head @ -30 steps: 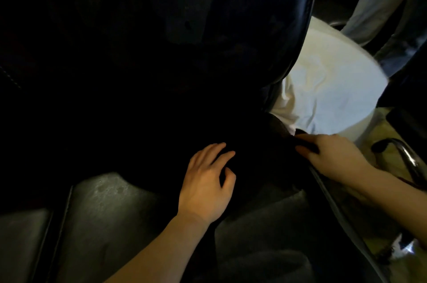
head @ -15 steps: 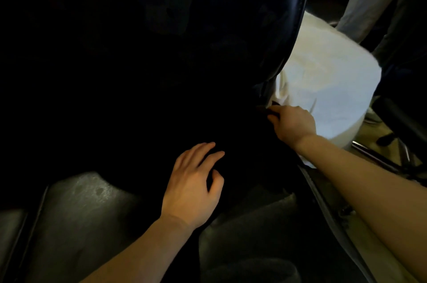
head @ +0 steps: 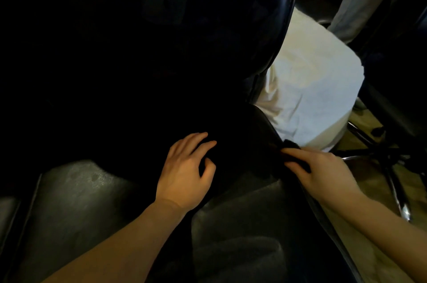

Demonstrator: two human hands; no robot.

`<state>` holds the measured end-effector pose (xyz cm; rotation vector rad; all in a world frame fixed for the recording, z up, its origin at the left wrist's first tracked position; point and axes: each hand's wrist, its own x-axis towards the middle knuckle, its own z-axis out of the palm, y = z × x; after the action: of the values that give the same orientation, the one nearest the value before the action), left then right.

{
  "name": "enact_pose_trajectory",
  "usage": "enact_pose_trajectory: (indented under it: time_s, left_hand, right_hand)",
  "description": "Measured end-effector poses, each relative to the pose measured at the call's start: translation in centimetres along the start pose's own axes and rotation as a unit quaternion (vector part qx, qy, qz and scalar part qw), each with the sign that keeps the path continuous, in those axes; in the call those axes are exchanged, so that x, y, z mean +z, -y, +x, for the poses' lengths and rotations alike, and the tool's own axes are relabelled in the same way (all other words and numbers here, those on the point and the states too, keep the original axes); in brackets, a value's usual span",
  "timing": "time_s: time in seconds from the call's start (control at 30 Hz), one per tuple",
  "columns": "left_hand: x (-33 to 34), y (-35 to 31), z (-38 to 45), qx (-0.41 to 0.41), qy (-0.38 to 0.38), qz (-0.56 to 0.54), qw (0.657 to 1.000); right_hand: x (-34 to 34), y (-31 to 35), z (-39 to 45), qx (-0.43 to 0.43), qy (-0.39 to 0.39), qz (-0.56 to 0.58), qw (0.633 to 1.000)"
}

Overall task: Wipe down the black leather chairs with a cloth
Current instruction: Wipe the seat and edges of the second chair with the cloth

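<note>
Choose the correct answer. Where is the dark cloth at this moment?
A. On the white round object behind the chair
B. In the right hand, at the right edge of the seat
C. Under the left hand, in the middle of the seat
B: the right hand pinches the dark cloth against the seat's right edge, while the left hand rests on the seat with nothing visible in it.

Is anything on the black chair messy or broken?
Yes, a little. The chair seat has pale, blotchy patches near its left front, like dried spots or scuffed leather; the dim light hides which. The right hand holds a dark cloth at the seat's right edge, and the left hand rests on the seat.
</note>
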<state>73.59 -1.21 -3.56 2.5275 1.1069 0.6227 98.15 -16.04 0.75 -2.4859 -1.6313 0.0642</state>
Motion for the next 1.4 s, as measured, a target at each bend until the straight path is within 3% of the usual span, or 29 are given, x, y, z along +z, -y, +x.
enact_pose_trajectory:
  time_s: [0.17,0.53,0.87,1.07,1.27,1.4]
  left_hand:
    - [0.0,0.2,0.2,0.009,0.007,-0.001,1.000]
    - [0.3,0.4,0.3,-0.005,0.002,-0.003,1.000]
    - [-0.2,0.3,0.1,-0.001,0.020,-0.001,1.000]
    - [-0.1,0.1,0.3,0.016,0.013,-0.013,1.000]
    - [-0.1,0.2,0.2,0.016,-0.004,-0.026,1.000]
    - [0.2,0.4,0.2,0.003,0.002,-0.020,1.000]
  right_hand:
    - [0.8,1.6,2.7,0.011,-0.014,-0.078,0.997]
    - [1.0,2.2,9.2,0.014,-0.021,-0.020,0.999]
    - [-0.8,-0.4,-1.9,-0.018,0.014,0.006,1.000]
    - [-1.5,0.0,-7.1,0.036,0.055,-0.039,0.997]
    - [0.0,1.3,0.5,0.025,-0.010,-0.084,0.996]
    - [0.9,1.8,4.7,0.035,0.006,-0.076,0.996]
